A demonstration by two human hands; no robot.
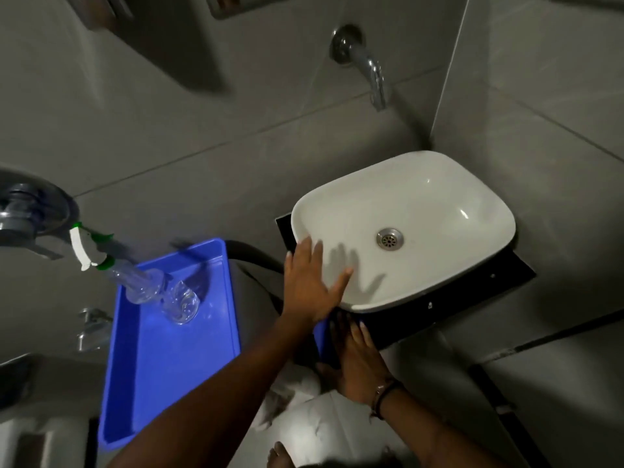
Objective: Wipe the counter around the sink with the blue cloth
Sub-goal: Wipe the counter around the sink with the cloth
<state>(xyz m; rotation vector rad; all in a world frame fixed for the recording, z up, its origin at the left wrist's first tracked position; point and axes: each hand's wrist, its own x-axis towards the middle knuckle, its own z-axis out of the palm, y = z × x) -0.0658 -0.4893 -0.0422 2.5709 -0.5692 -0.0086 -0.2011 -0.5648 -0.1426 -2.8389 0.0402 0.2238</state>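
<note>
A white basin (439, 211) sits on a small black counter (472, 295) in the corner. My left hand (310, 282) rests flat on the basin's near left rim, fingers spread, holding nothing. Just below it, my right hand (354, 363) lies flat, pressing the blue cloth (322, 339) against the counter's front left edge. Only a narrow strip of the cloth shows beside the fingers; the rest is hidden under the hand.
A blue plastic tray (169, 366) stands left of the basin, holding a clear spray bottle (135, 278) with a white and green head and a glass (182, 302). A chrome spout (371, 72) juts from the tiled wall above the basin. A bare foot (280, 456) shows below.
</note>
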